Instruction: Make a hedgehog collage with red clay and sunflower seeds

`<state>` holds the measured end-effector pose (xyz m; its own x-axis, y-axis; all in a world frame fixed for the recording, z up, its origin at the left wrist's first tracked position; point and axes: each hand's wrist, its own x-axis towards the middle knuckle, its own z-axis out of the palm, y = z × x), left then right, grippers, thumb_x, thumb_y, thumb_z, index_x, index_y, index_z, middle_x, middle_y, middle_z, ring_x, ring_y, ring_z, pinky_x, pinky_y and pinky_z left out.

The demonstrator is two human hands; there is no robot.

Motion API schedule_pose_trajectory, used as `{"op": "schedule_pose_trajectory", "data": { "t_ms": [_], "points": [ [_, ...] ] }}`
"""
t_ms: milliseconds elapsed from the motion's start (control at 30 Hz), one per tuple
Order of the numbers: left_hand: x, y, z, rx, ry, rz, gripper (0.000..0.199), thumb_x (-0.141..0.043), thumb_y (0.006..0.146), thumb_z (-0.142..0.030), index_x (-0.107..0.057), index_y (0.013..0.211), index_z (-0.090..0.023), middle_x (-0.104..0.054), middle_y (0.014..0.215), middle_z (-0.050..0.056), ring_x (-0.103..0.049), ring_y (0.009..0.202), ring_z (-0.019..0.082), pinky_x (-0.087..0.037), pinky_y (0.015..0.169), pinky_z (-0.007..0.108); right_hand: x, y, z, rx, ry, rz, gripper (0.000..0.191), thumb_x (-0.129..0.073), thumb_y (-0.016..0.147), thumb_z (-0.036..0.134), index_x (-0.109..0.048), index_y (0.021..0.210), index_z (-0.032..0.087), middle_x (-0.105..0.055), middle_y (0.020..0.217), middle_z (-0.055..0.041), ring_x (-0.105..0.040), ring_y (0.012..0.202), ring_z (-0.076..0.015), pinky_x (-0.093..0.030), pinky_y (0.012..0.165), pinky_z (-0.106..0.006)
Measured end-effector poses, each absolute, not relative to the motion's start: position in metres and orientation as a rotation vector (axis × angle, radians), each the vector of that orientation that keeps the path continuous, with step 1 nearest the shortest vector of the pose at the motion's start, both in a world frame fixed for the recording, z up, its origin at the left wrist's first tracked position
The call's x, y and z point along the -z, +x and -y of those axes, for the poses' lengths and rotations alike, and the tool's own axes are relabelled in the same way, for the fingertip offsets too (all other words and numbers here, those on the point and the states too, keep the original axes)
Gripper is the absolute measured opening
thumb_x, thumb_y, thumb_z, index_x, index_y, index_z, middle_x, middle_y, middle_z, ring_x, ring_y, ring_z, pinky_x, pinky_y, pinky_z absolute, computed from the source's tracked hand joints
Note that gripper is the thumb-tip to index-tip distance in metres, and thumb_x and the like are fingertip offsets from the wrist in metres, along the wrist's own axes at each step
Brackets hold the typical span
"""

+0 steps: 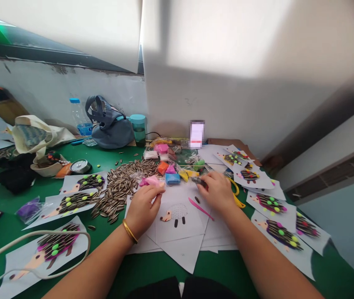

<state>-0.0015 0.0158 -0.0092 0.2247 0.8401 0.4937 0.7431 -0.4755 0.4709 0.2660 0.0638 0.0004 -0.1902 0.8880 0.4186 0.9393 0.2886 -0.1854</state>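
Tabletop (138,270): probable hedgehog drawing (179,212) between hands (142,209) (218,193)

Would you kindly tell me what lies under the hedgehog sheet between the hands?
White sheets show beyond the edges of the hedgehog sheet; whatever it covers cannot be seen.

A person's left hand (144,207), thumb and fingertips close together, and right hand (217,192), its fingertips at a small dark lump (199,182), flank a hedgehog picture (178,212) with a dotted back and two black legs. A pink tool (200,208) lies beside it. Striped sunflower seeds (122,185) lie heaped on the green tabletop (146,265), with seed-covered hedgehog cards (281,236) on both sides and yellow-handled scissors (240,202) near the right wrist.
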Motion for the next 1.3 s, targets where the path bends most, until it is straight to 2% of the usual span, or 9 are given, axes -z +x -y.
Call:
{"op": "schedule_pose_trajectory", "data": {
  "t_ms": [133, 233, 333, 400, 600, 733, 867, 1300],
  "points": [
    [0.009, 0.0, -0.015, -1.115, 2.327, -1.501, 0.021, -0.05, 0.091, -0.02, -0.067, 0.103, -0.021, -0.068, 0.098, 0.007, -0.06, 0.095, 0.022, -0.049, 0.085, 0.039, -0.007, 0.273, -0.059, -0.201, -1.476, 1.994, 0.022, -0.054, 0.088, 0.031, -0.065, 0.103, 0.021, -0.066, 0.101, -0.0059, -0.058, 0.094, -0.0216, -0.043, 0.08, -0.033],
    [0.009, 0.004, -0.01, -1.16, 2.302, -1.43, 0.024, -0.05, 0.092, -0.023, -0.064, 0.111, -0.023, -0.067, 0.107, 0.007, -0.059, 0.102, 0.022, -0.049, 0.09, 0.04, -0.008, 0.259, -0.044, -0.484, -1.335, 2.006, 0.024, -0.051, 0.089, 0.031, -0.063, 0.108, 0.023, -0.067, 0.104, -0.0052, -0.061, 0.094, -0.0206, -0.046, 0.079, -0.032],
    [0.008, 0.009, -0.003, -1.148, 2.31, -1.321, 0.031, -0.05, 0.093, -0.024, -0.058, 0.123, -0.025, -0.063, 0.118, 0.007, -0.057, 0.111, 0.022, -0.047, 0.096, 0.04, -0.005, 0.238, -0.024, -0.601, -1.24, 2.061, 0.023, -0.052, 0.09, 0.031, -0.062, 0.11, 0.023, -0.067, 0.106, -0.0061, -0.061, 0.096, -0.0212, -0.047, 0.082, -0.033],
    [0.006, 0.011, 0.001, -1.132, 2.314, -1.29, 0.033, -0.049, 0.094, -0.023, -0.057, 0.125, -0.026, -0.062, 0.118, 0.007, -0.056, 0.111, 0.021, -0.046, 0.096, 0.038, -0.002, 0.228, -0.015, -0.634, -1.228, 2.076, 0.022, -0.052, 0.091, 0.03, -0.061, 0.109, 0.022, -0.068, 0.104, -0.0059, -0.061, 0.094, -0.0206, -0.047, 0.083, -0.033],
    [0.004, 0.015, 0.003, -1.113, 2.201, -1.279, 0.032, -0.055, 0.091, -0.028, -0.059, 0.123, -0.025, -0.059, 0.114, 0.008, -0.055, 0.107, 0.021, -0.047, 0.094, 0.038, 0.004, 0.217, -0.006, -0.608, -1.128, 2.074, 0.035, -0.05, 0.092, 0.027, -0.054, 0.127, 0.023, -0.063, 0.122, -0.0079, -0.057, 0.111, -0.0219, -0.043, 0.096, -0.036],
    [0.006, 0.019, 0.001, -1.163, 2.061, -1.253, 0.021, -0.061, 0.087, -0.031, -0.065, 0.106, -0.023, -0.058, 0.095, 0.005, -0.057, 0.089, 0.019, -0.052, 0.079, 0.033, 0.004, 0.21, -0.004, -0.608, -1.043, 2.123, 0.03, -0.05, 0.093, 0.025, -0.058, 0.122, 0.025, -0.067, 0.113, -0.0053, -0.059, 0.103, -0.0209, -0.045, 0.091, -0.035],
    [0.005, 0.024, 0.002, -1.158, 2.04, -1.265, 0.014, -0.06, 0.088, -0.029, -0.07, 0.096, -0.022, -0.057, 0.089, 0.004, -0.056, 0.086, 0.018, -0.051, 0.078, 0.033, 0.004, 0.206, -0.003, -0.552, -1.04, 2.123, 0.025, -0.052, 0.093, 0.024, -0.062, 0.115, 0.023, -0.068, 0.105, -0.0056, -0.06, 0.097, -0.0204, -0.045, 0.087, -0.034],
    [0.018, 0.014, -0.01, -1.288, 1.976, -1.368, 0.017, -0.063, 0.086, -0.025, -0.068, 0.102, -0.022, -0.063, 0.091, 0.003, -0.06, 0.084, 0.017, -0.05, 0.074, 0.03, 0.013, 0.214, -0.018, -0.4, -1.108, 2.142, 0.023, -0.063, 0.083, 0.026, -0.059, 0.105, 0.019, -0.066, 0.096, -0.0064, -0.058, 0.089, -0.0226, -0.043, 0.08, -0.036]
  ]
}}
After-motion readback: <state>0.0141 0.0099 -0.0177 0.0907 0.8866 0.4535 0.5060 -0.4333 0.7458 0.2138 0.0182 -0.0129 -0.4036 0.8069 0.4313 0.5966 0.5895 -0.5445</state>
